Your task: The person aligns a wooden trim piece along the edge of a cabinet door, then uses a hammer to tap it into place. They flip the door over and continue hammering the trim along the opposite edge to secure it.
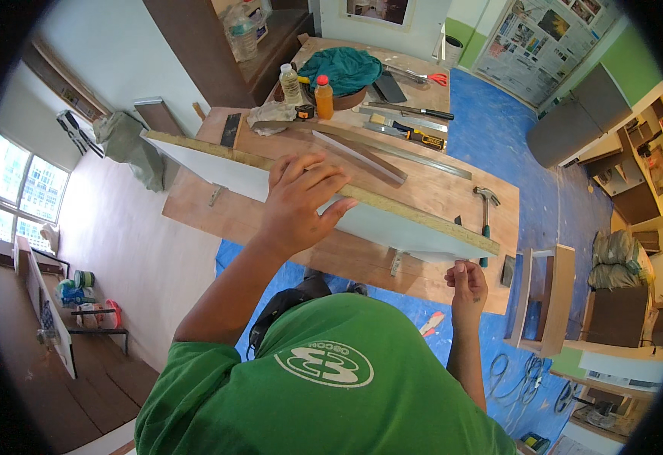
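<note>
In the head view, our left grip (pixel 306 203) clasps the top edge of a white panel (pixel 369 230) standing on edge upon the table (pixel 502 205); our right grip (pixel 468 290) has thumb and fingertips pressed together beside the panel's right end, though we cannot tell whether they pinch anything; a hammer (pixel 486 216) lies just beyond.

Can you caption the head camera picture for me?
Left hand on a white board, right hand near its end, hammer on the table.
</note>
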